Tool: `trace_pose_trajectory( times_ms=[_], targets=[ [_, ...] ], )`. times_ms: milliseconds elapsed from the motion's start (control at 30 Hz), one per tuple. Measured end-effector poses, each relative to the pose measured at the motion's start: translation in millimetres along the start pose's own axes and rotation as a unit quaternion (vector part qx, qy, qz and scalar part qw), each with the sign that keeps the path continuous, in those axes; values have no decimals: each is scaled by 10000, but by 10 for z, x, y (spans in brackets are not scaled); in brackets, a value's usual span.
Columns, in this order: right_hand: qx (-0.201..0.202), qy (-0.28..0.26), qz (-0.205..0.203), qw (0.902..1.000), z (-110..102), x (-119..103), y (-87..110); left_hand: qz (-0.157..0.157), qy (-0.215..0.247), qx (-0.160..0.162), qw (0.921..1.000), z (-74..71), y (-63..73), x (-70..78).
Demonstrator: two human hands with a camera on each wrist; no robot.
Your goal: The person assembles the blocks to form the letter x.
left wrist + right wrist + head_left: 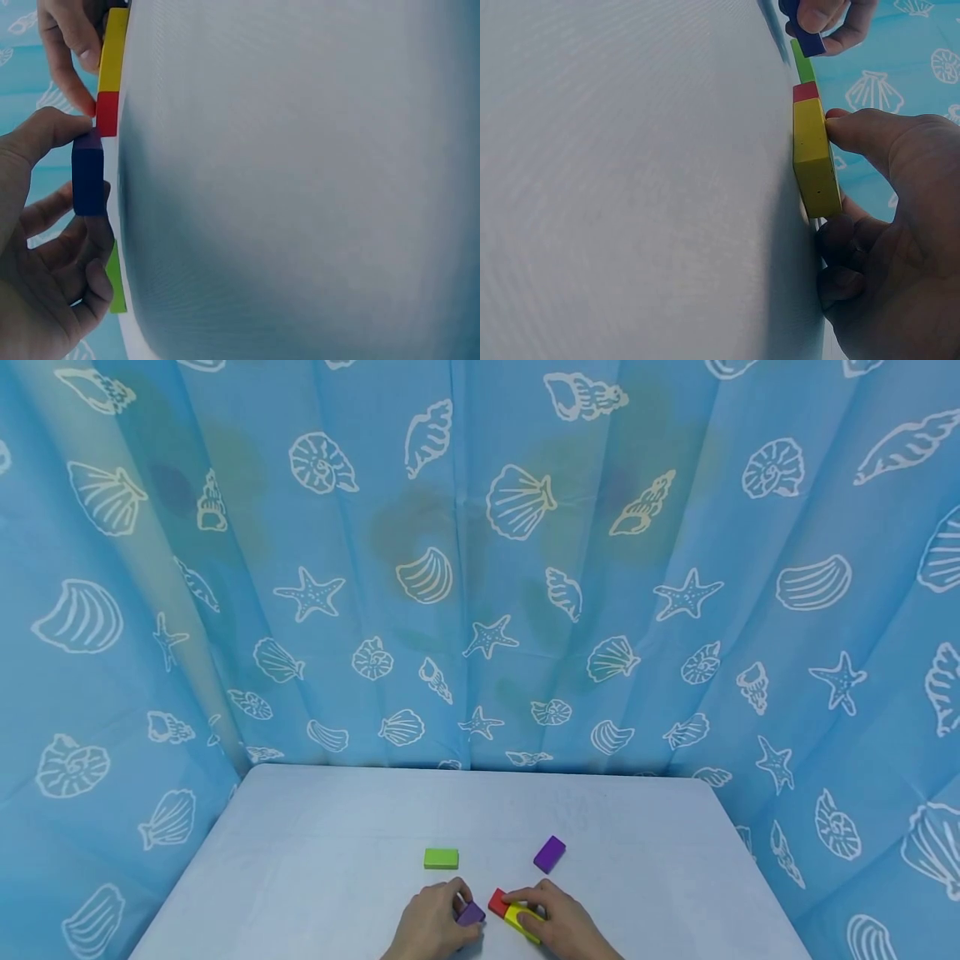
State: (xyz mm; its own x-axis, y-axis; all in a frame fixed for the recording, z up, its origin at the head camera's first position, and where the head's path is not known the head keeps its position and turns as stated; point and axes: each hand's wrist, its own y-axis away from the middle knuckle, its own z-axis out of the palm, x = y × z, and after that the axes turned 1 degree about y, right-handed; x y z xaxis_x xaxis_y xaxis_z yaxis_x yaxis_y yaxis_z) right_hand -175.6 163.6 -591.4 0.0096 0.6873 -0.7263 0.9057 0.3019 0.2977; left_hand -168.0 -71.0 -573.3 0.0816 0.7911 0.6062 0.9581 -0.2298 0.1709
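Note:
My left hand point(431, 920) pinches a purple block point(471, 914) between thumb and fingers. In the left wrist view this purple block point(88, 184) looks dark blue and is held slightly above the white surface. To its right, my right hand point(564, 925) grips a yellow block point(811, 135) with the thumb on one side and fingers on the other. A red block point(497, 902) lies end to end with the yellow one, and a right fingertip reaches it in the head view. The held purple block is apart from the red end.
Beyond the left hand a green block point(441, 858) lies flat on the white table point(337, 827). A second purple block point(551, 854) rests at an angle behind the right hand. Blue curtains point(465, 610) printed with white shells surround the table's back and sides.

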Motion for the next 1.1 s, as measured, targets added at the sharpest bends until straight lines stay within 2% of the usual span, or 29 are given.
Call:
trace_pose_trajectory(
  times_ms=[467,933,1100],
  targets=[
    [29,-63,44,10000,24,0,19,239,175,60,9995,37,50,14],
    [41,46,-1,10000,12,-7,17,32,-115,-1,9999,85,46,114],
    [16,-22,-29,10000,-3,-17,22,87,-152,-1,9998,88,33,138]
  ],
)
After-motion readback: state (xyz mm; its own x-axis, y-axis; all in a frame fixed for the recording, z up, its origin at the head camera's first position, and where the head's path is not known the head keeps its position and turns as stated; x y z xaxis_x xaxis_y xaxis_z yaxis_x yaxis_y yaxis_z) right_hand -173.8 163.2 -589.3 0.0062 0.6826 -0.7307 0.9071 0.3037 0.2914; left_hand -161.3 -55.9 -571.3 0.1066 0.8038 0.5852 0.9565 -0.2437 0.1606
